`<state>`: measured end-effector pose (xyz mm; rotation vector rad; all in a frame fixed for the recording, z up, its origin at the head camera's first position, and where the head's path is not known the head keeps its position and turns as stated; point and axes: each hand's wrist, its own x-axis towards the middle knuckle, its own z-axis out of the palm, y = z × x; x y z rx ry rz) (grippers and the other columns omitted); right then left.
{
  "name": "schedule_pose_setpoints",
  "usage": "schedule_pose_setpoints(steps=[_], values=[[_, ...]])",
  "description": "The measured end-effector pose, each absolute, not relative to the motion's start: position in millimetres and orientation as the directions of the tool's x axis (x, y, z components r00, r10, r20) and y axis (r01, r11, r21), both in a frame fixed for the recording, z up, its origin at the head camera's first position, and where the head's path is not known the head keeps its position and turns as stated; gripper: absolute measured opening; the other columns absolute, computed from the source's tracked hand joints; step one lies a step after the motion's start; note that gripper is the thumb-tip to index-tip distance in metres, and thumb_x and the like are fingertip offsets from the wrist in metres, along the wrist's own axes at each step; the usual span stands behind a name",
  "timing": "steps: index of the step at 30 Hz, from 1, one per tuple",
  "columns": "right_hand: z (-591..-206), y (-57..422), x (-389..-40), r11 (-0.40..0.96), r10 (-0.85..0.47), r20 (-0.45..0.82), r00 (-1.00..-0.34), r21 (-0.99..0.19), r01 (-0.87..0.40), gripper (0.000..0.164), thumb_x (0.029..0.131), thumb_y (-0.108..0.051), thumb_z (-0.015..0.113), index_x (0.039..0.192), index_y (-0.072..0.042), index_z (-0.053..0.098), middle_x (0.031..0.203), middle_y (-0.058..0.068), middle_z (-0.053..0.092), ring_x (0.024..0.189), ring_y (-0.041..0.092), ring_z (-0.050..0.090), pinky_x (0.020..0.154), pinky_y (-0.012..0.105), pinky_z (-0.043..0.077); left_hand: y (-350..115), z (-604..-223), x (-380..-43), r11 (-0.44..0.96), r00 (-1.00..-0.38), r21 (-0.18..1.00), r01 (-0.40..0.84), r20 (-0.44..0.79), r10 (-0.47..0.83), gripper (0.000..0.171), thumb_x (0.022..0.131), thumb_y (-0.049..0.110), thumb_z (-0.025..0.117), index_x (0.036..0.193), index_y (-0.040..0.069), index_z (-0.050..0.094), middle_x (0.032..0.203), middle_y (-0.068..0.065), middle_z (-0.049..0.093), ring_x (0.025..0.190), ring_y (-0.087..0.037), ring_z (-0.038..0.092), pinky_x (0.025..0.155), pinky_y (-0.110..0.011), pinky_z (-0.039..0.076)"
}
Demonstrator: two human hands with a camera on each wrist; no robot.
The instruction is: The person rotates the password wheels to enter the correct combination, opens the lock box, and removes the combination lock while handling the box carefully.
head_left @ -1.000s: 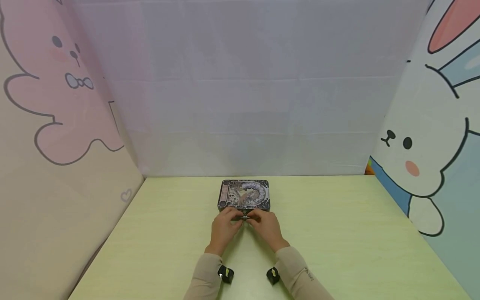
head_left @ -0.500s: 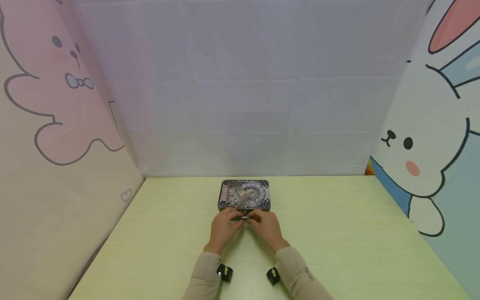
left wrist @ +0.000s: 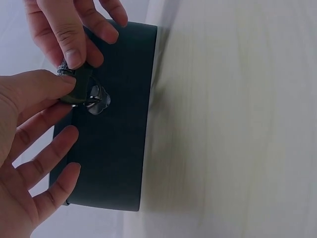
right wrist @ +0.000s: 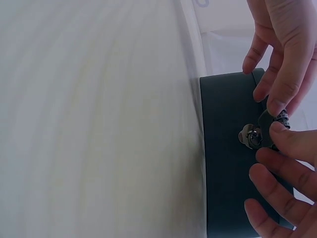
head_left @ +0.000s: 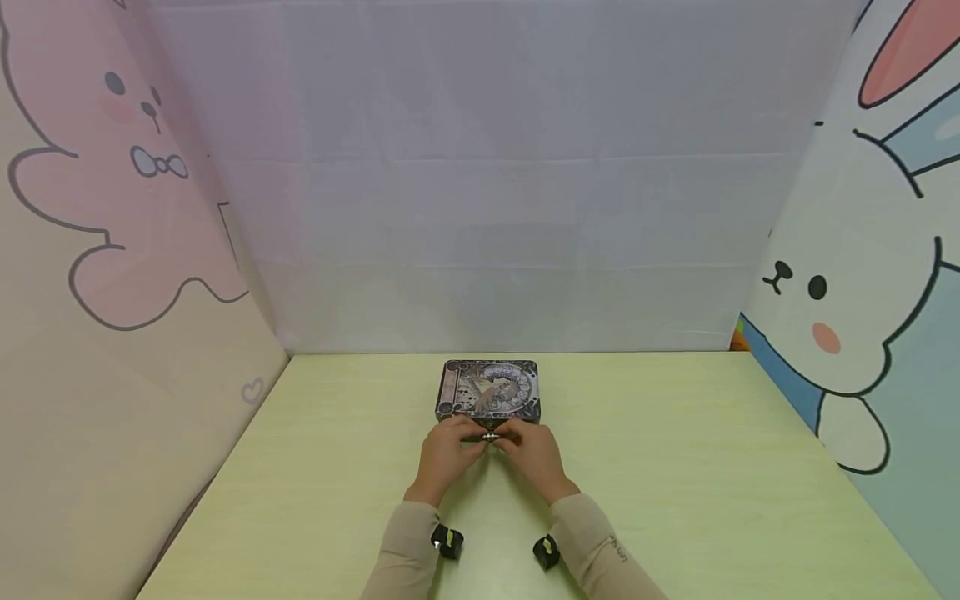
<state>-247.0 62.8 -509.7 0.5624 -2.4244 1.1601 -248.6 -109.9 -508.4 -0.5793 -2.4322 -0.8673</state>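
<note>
A rectangular tin box (head_left: 489,385) with a printed ornate lid stands on the table, its plain dark side facing me. A small dark combination padlock (left wrist: 80,92) with number dials hangs by its shackle from the metal hasp (left wrist: 102,104) on that side. My left hand (head_left: 444,457) pinches the padlock with thumb and forefinger, its other fingers spread along the box front. From the opposite side my right hand (head_left: 537,458) pinches it too, thumb near the dials (right wrist: 282,119). The digits are too small to read.
The pale yellow-green table (head_left: 337,483) extends on both sides of the box. A white curtain (head_left: 480,183) closes off the back, and panels with cartoon animals (head_left: 825,333) stand left and right. Black wrist cameras (head_left: 547,551) sit on both sleeves.
My left wrist and forearm have shifted slightly left and forward. Both hands keep their grip on the padlock, and the box stays in place.
</note>
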Motion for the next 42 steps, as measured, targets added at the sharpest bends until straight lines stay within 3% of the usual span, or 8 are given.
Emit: schedule_pose_setpoints(steps=[13, 23, 42], values=[[-510.6, 62.6, -248.1, 0.576, -0.178, 0.506, -0.844, -0.642, -0.506, 0.009, 0.080, -0.006, 0.081, 0.086, -0.007, 0.074, 0.077, 0.004, 0.073, 0.066, 0.017, 0.068, 0.060, 0.028, 0.054, -110.9, -504.7, -248.0, 0.710, -0.805, 0.469, 0.525, 0.545, 0.236, 0.013, 0.074, 0.008, 0.085, 0.085, 0.008, 0.080, 0.087, 0.000, 0.072, 0.084, -0.021, 0.065, 0.075, -0.036, 0.054], [-509.5, 62.3, -248.7, 0.573, -0.169, 0.518, -0.839, -0.641, -0.511, 0.010, 0.081, -0.007, 0.081, 0.087, -0.007, 0.074, 0.079, 0.004, 0.074, 0.067, 0.019, 0.070, 0.062, 0.029, 0.055, -111.9, -510.2, -248.4, 0.673, -0.798, 0.501, 0.544, 0.556, 0.232, 0.025, 0.071, 0.002, 0.085, 0.094, 0.007, 0.076, 0.092, -0.003, 0.071, 0.086, -0.022, 0.067, 0.078, -0.038, 0.054], [-512.5, 63.7, -251.7, 0.571, -0.177, 0.523, -0.834, -0.635, -0.519, 0.009, 0.081, -0.006, 0.081, 0.086, -0.008, 0.074, 0.081, 0.005, 0.074, 0.068, 0.020, 0.070, 0.063, 0.029, 0.056, -108.1, -513.5, -248.0, 0.634, -0.782, 0.542, 0.552, 0.600, 0.168, 0.022, 0.073, -0.002, 0.083, 0.087, 0.011, 0.071, 0.092, -0.001, 0.068, 0.077, -0.016, 0.068, 0.072, -0.033, 0.056]])
